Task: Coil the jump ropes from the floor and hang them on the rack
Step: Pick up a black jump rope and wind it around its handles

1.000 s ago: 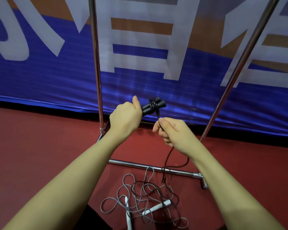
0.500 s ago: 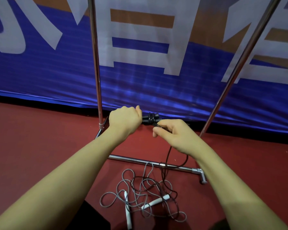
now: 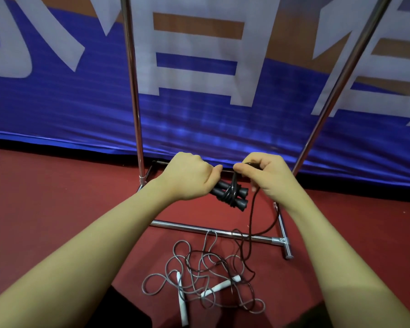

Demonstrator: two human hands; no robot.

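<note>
My left hand (image 3: 187,176) grips the two black handles (image 3: 232,197) of a black jump rope, held side by side with a few turns of cord wound round them. My right hand (image 3: 263,178) pinches the black cord just above the handles; the rest of the black cord (image 3: 251,223) hangs down to the floor. A grey jump rope (image 3: 199,275) with white handles (image 3: 182,301) lies tangled on the red floor below my hands, mixed with the black cord's slack. The metal rack (image 3: 134,91) stands right behind, its top out of view.
The rack's chrome base bar (image 3: 199,229) runs across the floor under my hands, with a foot piece (image 3: 284,242) at the right and a slanted upright (image 3: 341,74). A blue, white and orange banner (image 3: 57,102) covers the wall behind. Something dark lies at the bottom edge.
My hands have dropped lower, the handles now tilt down to the right, and my right hand has carried the cord up over the handles. The view has tipped slightly.
</note>
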